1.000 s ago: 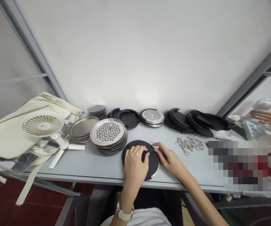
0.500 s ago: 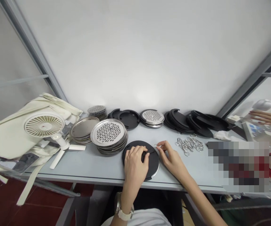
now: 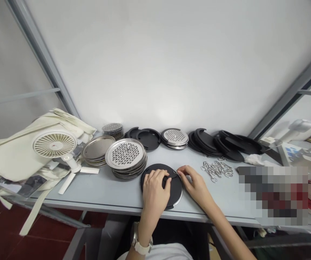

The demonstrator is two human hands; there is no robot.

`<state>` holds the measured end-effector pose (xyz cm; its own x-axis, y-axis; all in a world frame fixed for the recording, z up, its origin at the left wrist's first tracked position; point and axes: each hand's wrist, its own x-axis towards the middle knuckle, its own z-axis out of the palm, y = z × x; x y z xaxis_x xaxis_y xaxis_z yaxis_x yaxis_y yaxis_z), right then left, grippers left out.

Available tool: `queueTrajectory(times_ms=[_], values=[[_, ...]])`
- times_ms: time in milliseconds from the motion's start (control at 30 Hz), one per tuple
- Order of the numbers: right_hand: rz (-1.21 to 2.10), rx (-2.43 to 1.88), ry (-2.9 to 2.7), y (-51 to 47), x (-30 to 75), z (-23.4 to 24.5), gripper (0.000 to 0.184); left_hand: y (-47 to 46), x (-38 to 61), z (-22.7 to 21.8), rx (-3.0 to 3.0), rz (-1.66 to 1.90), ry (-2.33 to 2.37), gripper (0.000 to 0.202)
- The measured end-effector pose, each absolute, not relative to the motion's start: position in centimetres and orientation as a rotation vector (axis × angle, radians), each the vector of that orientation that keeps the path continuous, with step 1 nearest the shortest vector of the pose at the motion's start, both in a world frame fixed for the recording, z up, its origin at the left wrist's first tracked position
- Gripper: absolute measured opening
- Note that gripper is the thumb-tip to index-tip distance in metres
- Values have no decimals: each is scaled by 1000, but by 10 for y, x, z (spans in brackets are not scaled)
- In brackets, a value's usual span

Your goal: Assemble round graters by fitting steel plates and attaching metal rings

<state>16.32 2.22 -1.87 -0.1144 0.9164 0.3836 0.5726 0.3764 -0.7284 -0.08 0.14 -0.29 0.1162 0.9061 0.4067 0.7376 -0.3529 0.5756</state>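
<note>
A round black disc (image 3: 175,184) lies near the front edge of the grey table (image 3: 106,189). My left hand (image 3: 154,189) rests flat on the disc, fingers pressing down and slightly curled. My right hand (image 3: 195,184) pinches a small metal ring clip (image 3: 176,172) at the disc's upper right rim. A heap of the same metal clips (image 3: 217,169) lies just right of my right hand.
Stacks of perforated metal plates (image 3: 125,159), plain metal plates (image 3: 96,148) and black discs (image 3: 215,142) line the back of the table. A white handheld fan (image 3: 56,146) and cloth bags sit at the left. A blurred patch covers the right side.
My right hand drew back slightly from the disc rim half a second ago and has now returned to it with the clip. The other person's hand at far right has gone from view.
</note>
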Motion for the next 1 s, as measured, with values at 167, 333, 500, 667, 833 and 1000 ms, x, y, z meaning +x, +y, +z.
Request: queueTrajectory(times_ms=[167, 333, 500, 667, 833, 1000], values=[[517, -1316, -1778, 23, 161, -17, 22, 2, 0, -3, 2170, 1059, 1630, 9], [576, -1326, -1751, 23, 167, -22, 24, 2, 0, -3, 2173, 1061, 1633, 9], [668, -1314, -1744, 23, 169, -24, 28, 2, 0, -3, 2172, 1059, 1638, 9], [680, -1331, -1768, 21, 167, -23, 29, 0, 0, -2, 2176, 1051, 1635, 10], [668, -1315, -1873, 18, 166, -20, 30, 0, 0, -1, 2187, 1057, 1642, 10], [668, -1321, -1867, 17, 166, -19, 33, 0, 0, -1, 2185, 1065, 1646, 11]])
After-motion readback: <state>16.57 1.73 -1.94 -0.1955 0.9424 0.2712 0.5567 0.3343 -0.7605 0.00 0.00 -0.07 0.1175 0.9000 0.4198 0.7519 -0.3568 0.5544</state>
